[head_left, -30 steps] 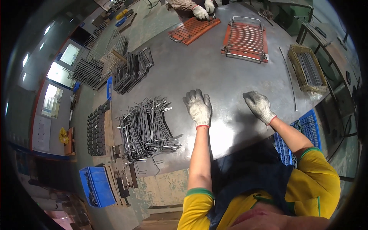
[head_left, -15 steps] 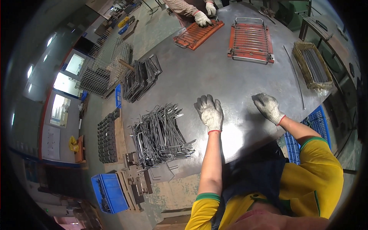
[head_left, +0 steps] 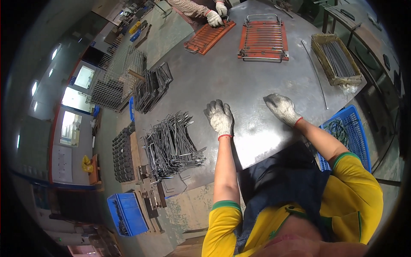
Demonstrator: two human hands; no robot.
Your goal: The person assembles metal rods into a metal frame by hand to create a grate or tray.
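Both your gloved hands lie flat & empty on the counter (head_left: 257, 77): left hand (head_left: 219, 118) just right of the bent-wire pile (head_left: 171, 145), right hand (head_left: 281, 108) apart; no wire picked up yet, pile looks untouched.

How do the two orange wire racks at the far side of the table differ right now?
The left orange rack lies turned at an angle to the table edge, while the right orange rack lies nearly square. A co-worker's gloved hand rests on the left orange rack; nothing touches the right orange rack. The right orange rack shows a grey handle loop at its far end; on the left none is plain. Both are flat, orange, barred grids on the grey metal table.
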